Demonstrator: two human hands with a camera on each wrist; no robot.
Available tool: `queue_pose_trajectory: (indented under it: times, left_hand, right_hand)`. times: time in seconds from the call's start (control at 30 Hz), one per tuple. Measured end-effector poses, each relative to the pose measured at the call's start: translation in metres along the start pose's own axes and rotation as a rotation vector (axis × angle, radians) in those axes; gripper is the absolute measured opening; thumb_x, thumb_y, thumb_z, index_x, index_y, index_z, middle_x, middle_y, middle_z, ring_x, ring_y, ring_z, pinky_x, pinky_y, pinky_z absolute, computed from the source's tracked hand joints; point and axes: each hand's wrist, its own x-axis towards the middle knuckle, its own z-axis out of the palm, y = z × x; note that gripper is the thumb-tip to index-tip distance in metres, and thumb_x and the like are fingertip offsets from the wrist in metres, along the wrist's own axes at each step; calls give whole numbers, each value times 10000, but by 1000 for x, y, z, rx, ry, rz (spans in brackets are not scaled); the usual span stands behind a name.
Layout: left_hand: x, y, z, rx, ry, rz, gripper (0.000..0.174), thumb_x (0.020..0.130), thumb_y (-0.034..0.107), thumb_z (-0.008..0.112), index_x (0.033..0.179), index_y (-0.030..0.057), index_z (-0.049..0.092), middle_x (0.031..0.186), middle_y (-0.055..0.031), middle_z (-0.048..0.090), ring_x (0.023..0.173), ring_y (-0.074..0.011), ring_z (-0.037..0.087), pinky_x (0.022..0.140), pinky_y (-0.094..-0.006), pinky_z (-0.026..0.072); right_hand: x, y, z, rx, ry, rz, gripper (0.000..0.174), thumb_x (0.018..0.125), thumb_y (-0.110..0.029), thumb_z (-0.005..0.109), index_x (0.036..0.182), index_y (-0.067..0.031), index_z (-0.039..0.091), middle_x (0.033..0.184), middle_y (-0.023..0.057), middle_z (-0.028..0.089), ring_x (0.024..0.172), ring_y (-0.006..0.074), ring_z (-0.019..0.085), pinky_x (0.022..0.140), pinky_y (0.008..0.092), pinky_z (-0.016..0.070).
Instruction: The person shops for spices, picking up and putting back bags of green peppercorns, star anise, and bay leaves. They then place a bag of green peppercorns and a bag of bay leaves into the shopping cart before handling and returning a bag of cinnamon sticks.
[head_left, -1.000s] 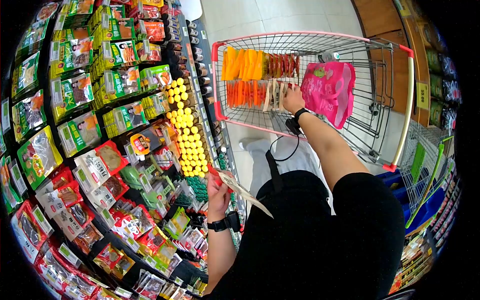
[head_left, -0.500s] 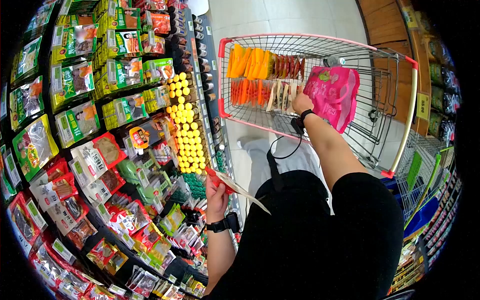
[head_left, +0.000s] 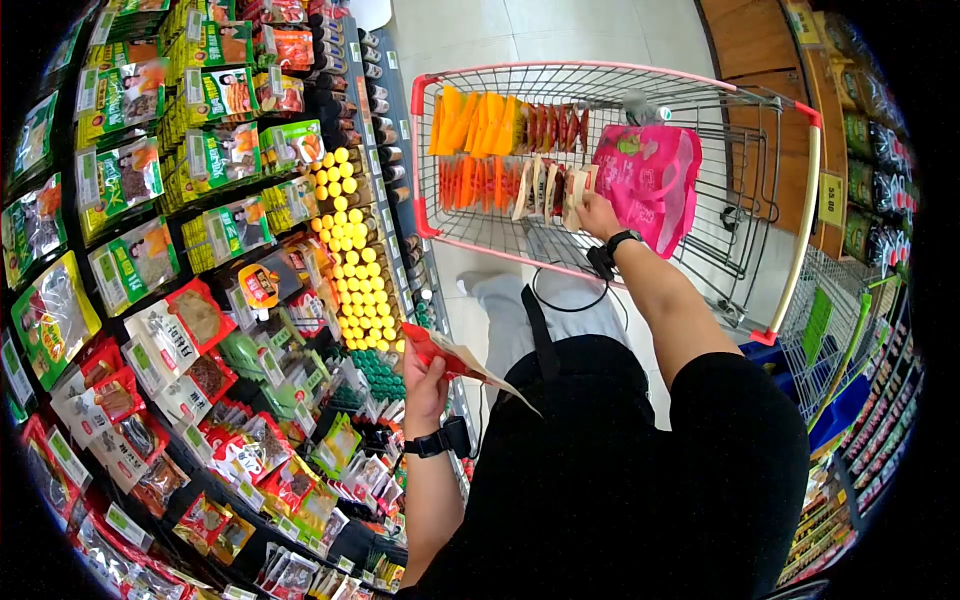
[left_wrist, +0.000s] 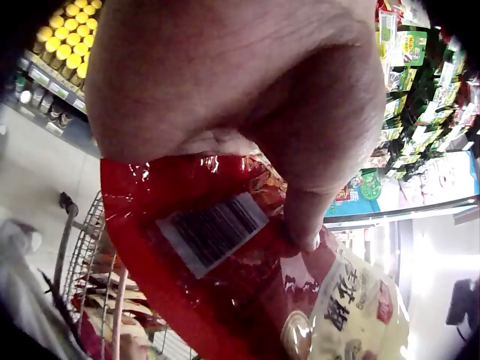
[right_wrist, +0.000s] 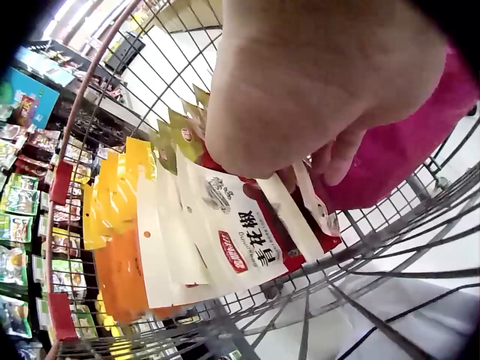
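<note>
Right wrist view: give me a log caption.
Right hand at a row of cream packets in a wire cart, pink bag alongside.

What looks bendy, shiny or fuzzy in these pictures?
Head view: the cart curves and the picture's corners go black; left wrist view: white glare at right, shiny spots on the red packet, left hand in shadow, background fuzzy; right wrist view: the cart's wires bend, but the white packet's big writing is clear.
</note>
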Motion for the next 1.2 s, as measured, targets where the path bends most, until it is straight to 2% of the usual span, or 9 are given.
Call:
queue_pose_trajectory:
  times: [0.17,0.27,0.43,0.57,0.67,0.7,0.9,1.03,1.2]
  left_hand:
    - [3,-2,11,-10,32,-16,746,867,54,699,1474,87,267,1273,-41,533,1160,-190,532,1023,-370,428]
    - [10,-4,12,14,44,-34,725,869,57,700,1462,81,283,1274,-42,531,1159,-191,528,1019,-367,425]
    - [19,-2,27,51,57,-127,736,854,98,735,1447,75,300,1271,-38,527,1154,-190,525,1006,-353,425]
    - [35,-8,32,134,40,-135,657,881,151,712,1409,88,327,1176,-77,571,1065,-219,571,919,-381,484]
    - [47,-11,37,140,36,-176,668,877,137,713,1415,87,320,1185,-74,565,1066,-219,571,929,-385,483]
    - [50,-13,31,83,9,-231,809,843,92,748,1480,73,250,1308,-45,508,1185,-191,516,1031,-371,420]
    - [64,-17,39,156,40,-295,800,860,106,728,1492,92,237,1296,-49,517,1153,-201,529,999,-369,441]
    - [66,-19,38,175,63,-322,796,852,140,744,1481,98,257,1289,-48,521,1147,-199,528,989,-367,443]
    - [75,-20,30,125,67,-358,786,847,31,713,1480,78,249,1277,-52,525,1141,-193,549,997,-377,464]
  right_hand:
    - [5,-40,-25,-107,192,181,596,919,-549,461,842,6,663,823,271,643,834,448,631,727,511,478]
    - [33,-24,-25,36,323,284,581,955,-528,413,859,-44,719,832,264,659,828,461,629,758,549,470]
    - [60,6,-22,92,195,267,547,972,-412,377,822,7,696,696,170,685,792,374,675,775,473,494]
    - [82,48,15,125,129,438,552,971,-396,430,1119,116,573,1110,359,602,1081,484,571,907,466,461]
    - [82,41,30,647,-82,758,657,973,-523,425,1390,-16,399,1356,268,486,1212,417,511,936,549,448]
    - [80,30,30,725,-111,805,701,968,-582,404,1463,-92,324,1413,216,435,1260,401,456,933,603,433]
    - [99,95,86,860,8,532,671,1018,-526,327,1453,-16,350,1395,170,479,1251,283,479,1037,396,386]
    - [79,7,27,878,-113,744,559,1045,-471,255,1391,-83,461,1263,99,585,1096,228,569,928,386,467]
    - [91,47,53,966,-203,645,609,1038,-492,266,1480,-77,332,1416,117,477,1251,246,503,1002,400,444]
